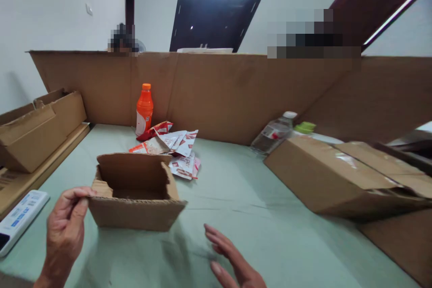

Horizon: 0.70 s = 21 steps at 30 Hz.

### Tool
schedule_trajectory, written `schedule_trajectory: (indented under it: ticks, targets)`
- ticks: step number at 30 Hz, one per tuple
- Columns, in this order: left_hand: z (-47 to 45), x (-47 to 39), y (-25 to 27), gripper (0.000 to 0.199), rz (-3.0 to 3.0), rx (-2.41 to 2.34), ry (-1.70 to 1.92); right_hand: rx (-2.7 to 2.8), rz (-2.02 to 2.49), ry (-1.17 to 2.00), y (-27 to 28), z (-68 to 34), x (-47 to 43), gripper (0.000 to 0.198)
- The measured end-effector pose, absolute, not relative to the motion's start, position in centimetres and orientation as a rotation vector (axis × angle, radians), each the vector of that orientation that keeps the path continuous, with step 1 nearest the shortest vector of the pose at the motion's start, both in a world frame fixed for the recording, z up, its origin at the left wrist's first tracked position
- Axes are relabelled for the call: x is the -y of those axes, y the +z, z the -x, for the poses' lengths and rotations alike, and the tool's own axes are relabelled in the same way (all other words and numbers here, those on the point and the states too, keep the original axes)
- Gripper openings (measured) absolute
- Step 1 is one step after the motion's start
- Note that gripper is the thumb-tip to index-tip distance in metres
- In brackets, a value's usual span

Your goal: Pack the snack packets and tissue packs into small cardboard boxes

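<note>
A small open cardboard box [135,215] stands on the pale green table [222,198], its top facing up and its inside showing no contents. At its left front corner, my left hand [67,225] pinches the edge between thumb and fingers. My right hand [232,261] hovers to the right of the box, apart from it, with fingers stretched out and nothing in them. Behind the box lie several crumpled snack wrappers [184,144], white, red and orange.
An orange drink bottle [144,110] stands by a tall cardboard partition [219,94]. A clear bottle [275,132] leans near a large cardboard box [324,171] at right. Another open box [43,126] and a white oblong packet [25,218] are at left. People are partly visible beyond.
</note>
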<state>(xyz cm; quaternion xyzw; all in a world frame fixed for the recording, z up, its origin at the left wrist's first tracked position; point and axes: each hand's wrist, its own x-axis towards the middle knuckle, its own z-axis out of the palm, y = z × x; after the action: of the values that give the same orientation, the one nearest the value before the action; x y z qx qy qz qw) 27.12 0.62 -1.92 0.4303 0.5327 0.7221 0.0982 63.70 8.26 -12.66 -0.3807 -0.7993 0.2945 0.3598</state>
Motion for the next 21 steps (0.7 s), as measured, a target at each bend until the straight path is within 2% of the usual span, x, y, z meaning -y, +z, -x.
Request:
schedule_trajectory:
  ticks: [4,8,11,16,21]
  targets:
    - [-30.0,0.8,-1.8,0.004,-1.429,-1.428,1.920,1.847,0.824,0.871,-8.6,-63.7,-7.9,0.054]
    - [-30.1,1.1,-0.2,0.019,-1.647,-1.273,1.677,1.741,0.713,0.813,-5.5,-61.7,-7.2,0.063]
    - [-28.8,0.4,2.2,0.021,-1.856,-1.255,1.403,1.789,0.709,0.748,-4.1,-60.4,-7.2,0.062]
    - [-27.1,-2.2,5.5,0.056,-2.226,-1.261,0.919,1.978,0.675,0.648,-2.6,-60.0,-8.6,0.055]
    - [-26.1,-4.4,6.0,0.066,-2.357,-1.167,0.721,2.078,0.684,0.589,-0.9,-60.6,-9.7,0.047]
